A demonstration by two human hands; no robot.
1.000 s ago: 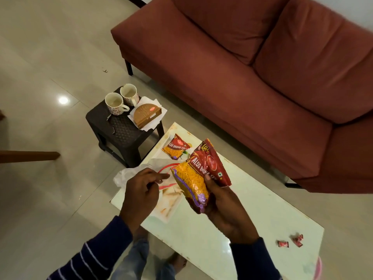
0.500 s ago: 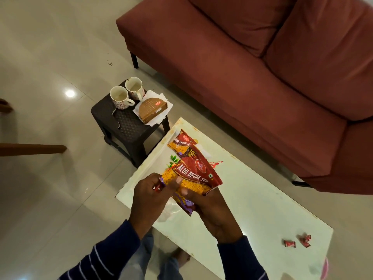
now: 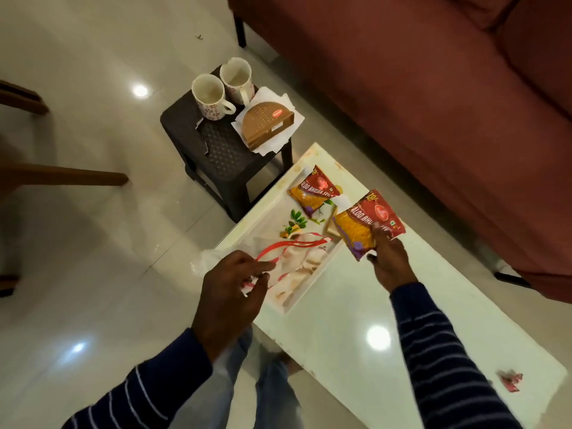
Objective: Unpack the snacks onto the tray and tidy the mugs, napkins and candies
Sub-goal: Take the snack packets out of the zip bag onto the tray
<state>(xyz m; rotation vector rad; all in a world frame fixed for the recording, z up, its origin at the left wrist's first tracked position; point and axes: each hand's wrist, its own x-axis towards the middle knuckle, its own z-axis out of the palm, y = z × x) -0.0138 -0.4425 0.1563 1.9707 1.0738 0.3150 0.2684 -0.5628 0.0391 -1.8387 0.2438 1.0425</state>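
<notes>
Second snack packet held over the tray, carrier bag steadied w/ the other hand.

Your right hand (image 3: 390, 258) pinches the lower end of a red-and-orange foil snack packet (image 3: 368, 222), tilted above the far end of the white rectangular tray (image 3: 305, 297) on the pale counter (image 3: 356, 335), probably to set it beside the matching packet (image 3: 312, 195) already lying there. Your left hand (image 3: 230, 295) curls its fingers on the red-handled clear plastic bag (image 3: 291, 258), apparently keeping it from sliding. Two white floral mugs (image 3: 221, 94), boxed item on white napkins (image 3: 267, 123) sit on the dark stool (image 3: 216, 150); red candies (image 3: 510, 379) lie well apart, near counter's end.
</notes>
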